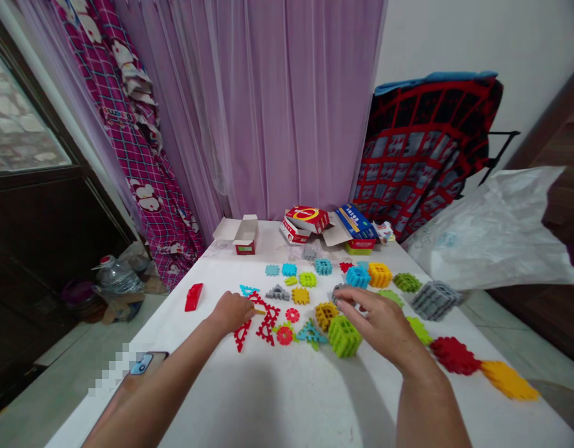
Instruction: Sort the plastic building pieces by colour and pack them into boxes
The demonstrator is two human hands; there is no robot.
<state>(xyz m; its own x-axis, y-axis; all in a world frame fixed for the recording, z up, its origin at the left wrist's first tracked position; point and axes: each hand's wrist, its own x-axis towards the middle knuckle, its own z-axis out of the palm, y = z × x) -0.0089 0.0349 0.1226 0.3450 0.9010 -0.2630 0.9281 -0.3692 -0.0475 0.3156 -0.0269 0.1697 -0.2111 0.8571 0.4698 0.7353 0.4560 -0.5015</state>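
Left hand [233, 311]: fingers drawn together, with a small yellow strip [259, 311] at their tips; whether it is gripped cannot be told. A loose pinch could drop it among the red triangular pieces [269, 318] just beside. Right hand [380, 318]: thumb and forefinger narrowly parted near a gray piece [337, 292]; contact is unclear. A lowered thumb could knock the lime cube [344, 336] against the mustard block [326, 316]. Farther out, near the right edge of the white table [287, 404], 1 dark-red piece [454, 354] and 1 yellow-orange piece [509, 379] lie end to end; an outward forearm sweep could push them off. The phone [149, 363], near the left edge, is similarly exposed.
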